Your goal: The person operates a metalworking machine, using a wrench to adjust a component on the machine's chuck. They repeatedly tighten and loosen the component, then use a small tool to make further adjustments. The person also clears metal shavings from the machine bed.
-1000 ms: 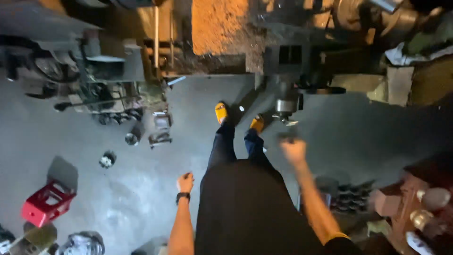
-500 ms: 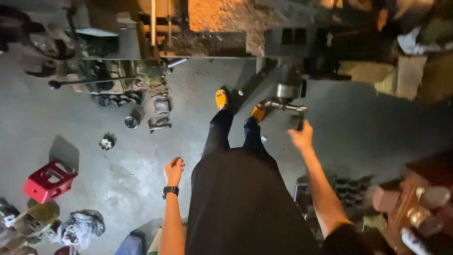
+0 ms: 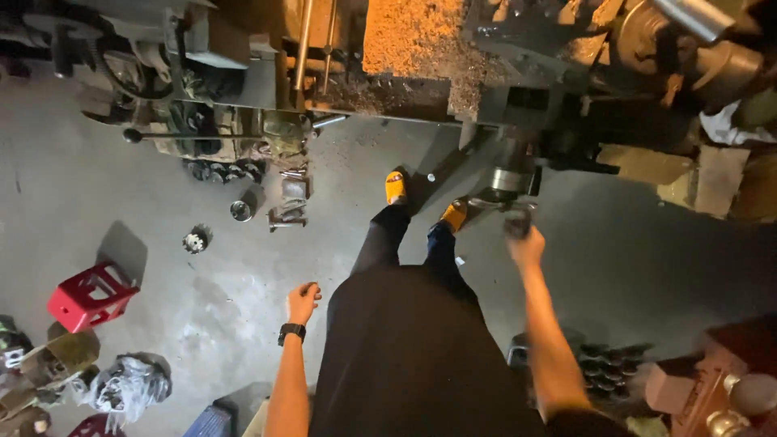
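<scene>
1. a big metal-working machine [image 3: 518,73] runs across the top of the view, dark and greasy, with a bed of orange-lit shavings [image 3: 409,36] in its middle.
2. the grey concrete floor [image 3: 162,194] fills the rest, with the person's dark trousers and two yellow shoes [image 3: 395,186] standing close to the machine.
3. a red plastic stool [image 3: 85,295] sits on the floor at the far left, well apart from the person.
4. a tray of dark round metal parts [image 3: 607,364] lies low at the right, near the right forearm.
5. the right hand [image 3: 526,247] is stretched out forward, its fingers closed round the dark crank handle [image 3: 516,220] that hangs from the machine's front, just right of the right shoe; the grip is blurred.
6. the left hand [image 3: 302,301] hangs at the person's side over bare floor, fingers loosely curled in, holding nothing; a black watch [image 3: 291,331] is on its wrist.
7. small round metal pieces [image 3: 197,239] lie on the floor under the machine's left part, well apart from the left hand.
</scene>
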